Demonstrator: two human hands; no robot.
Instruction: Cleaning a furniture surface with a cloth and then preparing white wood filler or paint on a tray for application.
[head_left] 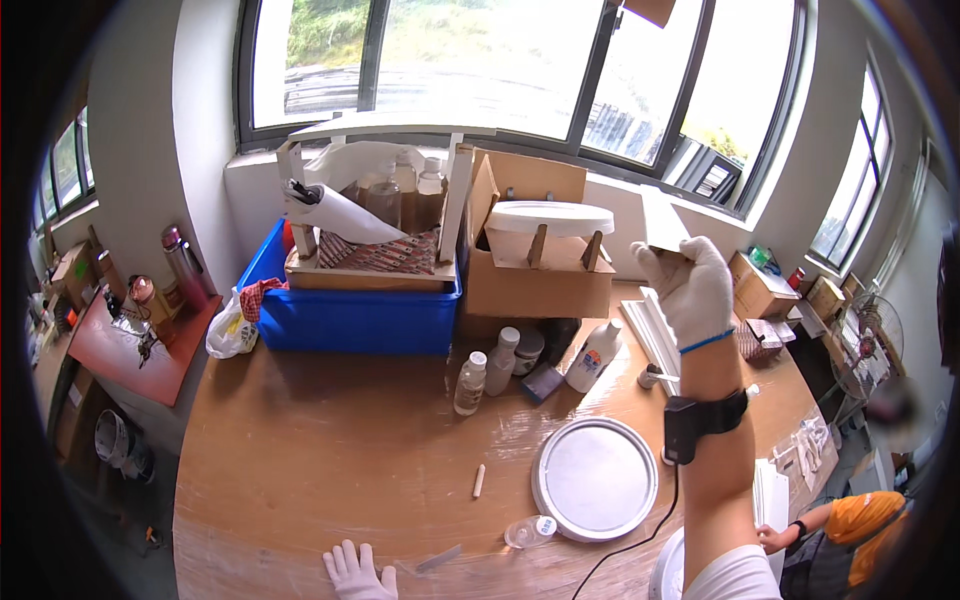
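Note:
My right hand (697, 295), in a white knit glove with a blue cuff edge, is raised over the right side of the table, its fingers closed on a white flat strip (661, 220). A black device is strapped round that forearm. My left hand (358, 574), also gloved, lies with fingers spread on the near edge of the wooden table (330, 440). Beside it is a thin translucent strip (438, 559). Between the hands are a round white lid (597, 478), a clear bottle on its side (530, 532) and a small pale stick (479, 481).
At the back stand a blue bin (360, 318) under a wooden frame with bottles, and a cardboard box (540, 288) topped by a white oval piece. Several bottles (470, 385) stand before them. White mouldings (655, 340) lie at right. A person in orange (868, 525) is at lower right.

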